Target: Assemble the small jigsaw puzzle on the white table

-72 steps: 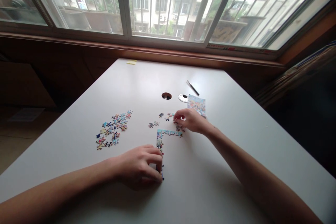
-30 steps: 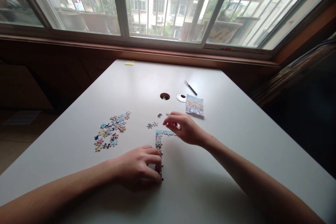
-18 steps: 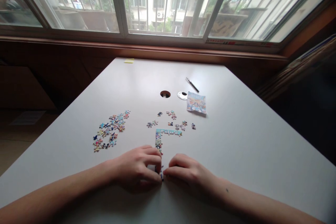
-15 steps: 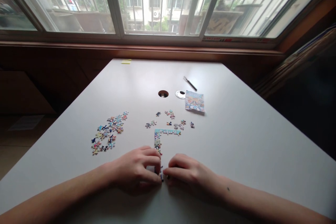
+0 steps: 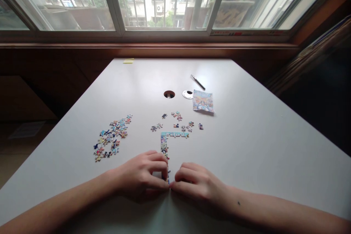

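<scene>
A partly joined jigsaw puzzle border (image 5: 163, 142) lies on the white table, a column with a light-blue row turning right at its top. Over the lower end of the column, my left hand (image 5: 146, 172) is curled, its fingertips and thumb pressed on the joined pieces and hiding part of them. My right hand (image 5: 196, 181) is closed in a pinch at the bottom end, its fingertips meeting my left thumb. The puzzle piece in that pinch is almost wholly covered by the fingers.
Loose puzzle pieces (image 5: 113, 137) form a pile on the left. Several more pieces (image 5: 188, 127) are scattered beyond the border. Farther back are a printed packet (image 5: 203, 101), a pen (image 5: 197, 82), a round cover (image 5: 187, 94), a table hole (image 5: 169, 94) and a yellow note (image 5: 128, 60).
My right hand has shifted slightly left and down, bringing its fingertips to the column's bottom end. The left hand stays nearly in place. The camera view has tilted a little downward.
</scene>
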Available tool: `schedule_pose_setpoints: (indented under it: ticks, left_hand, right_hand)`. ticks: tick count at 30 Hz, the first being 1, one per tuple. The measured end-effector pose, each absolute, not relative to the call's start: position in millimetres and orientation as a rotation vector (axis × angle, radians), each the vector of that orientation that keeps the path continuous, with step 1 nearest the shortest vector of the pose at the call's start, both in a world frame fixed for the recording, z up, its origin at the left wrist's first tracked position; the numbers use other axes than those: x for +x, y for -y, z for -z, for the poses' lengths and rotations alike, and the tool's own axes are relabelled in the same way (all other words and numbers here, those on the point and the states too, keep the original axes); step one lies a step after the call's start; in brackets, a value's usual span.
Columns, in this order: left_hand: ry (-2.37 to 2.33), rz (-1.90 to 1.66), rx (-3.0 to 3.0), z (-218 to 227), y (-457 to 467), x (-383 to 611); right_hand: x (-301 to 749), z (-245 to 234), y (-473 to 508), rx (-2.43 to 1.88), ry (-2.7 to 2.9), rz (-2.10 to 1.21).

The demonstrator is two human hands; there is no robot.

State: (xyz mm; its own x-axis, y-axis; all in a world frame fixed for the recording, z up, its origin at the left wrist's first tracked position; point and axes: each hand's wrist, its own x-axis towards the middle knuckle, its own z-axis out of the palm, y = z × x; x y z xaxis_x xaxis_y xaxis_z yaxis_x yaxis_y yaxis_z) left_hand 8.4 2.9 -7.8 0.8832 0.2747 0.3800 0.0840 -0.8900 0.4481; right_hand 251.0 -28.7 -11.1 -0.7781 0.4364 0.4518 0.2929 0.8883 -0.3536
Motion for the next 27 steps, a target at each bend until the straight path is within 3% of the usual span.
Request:
schedule_pose_setpoints:
  ticks: [15,27]
  left_hand:
    - [-0.282,-0.604,2.652,9.3,-2.2,8.6]
    - [-0.264,-0.604,2.635,6.9,-2.8,8.7]
  right_hand:
    - [248.0,12.3,32.0,-0.567,2.617,-0.277]
    - [249.0,15.5,27.0,-0.546,2.637,-0.397]
